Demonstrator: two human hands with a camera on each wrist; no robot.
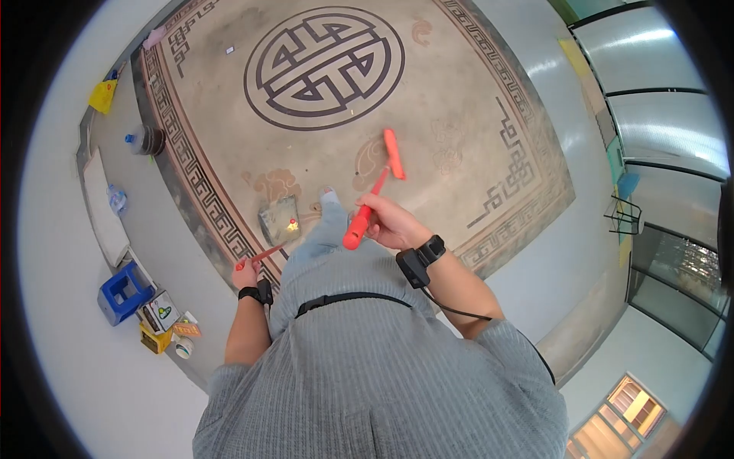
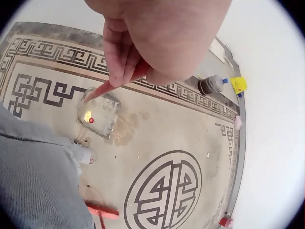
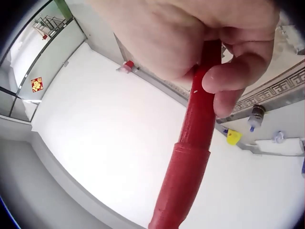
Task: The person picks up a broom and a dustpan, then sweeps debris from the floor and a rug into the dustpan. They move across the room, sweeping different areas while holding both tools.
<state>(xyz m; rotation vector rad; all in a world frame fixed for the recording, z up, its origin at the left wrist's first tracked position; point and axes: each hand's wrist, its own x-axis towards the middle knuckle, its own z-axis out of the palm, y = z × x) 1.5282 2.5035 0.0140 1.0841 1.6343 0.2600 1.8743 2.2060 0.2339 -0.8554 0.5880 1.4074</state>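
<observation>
My right hand grips the thick red handle of a broom; in the right wrist view its fingers curl round the handle. The broom's narrow orange-red head is over the patterned floor ahead of my legs. Down at my left side, the left hand holds the slim red handle of a dustpan. Its grey, see-through pan is low over the floor by my left foot, with small yellow and red bits in it.
The tiled floor bears a dark round emblem and scattered specks. Along the left wall are a large dark bottle, a yellow item, a clear bottle, a blue stool and boxes. A black rack stands at right.
</observation>
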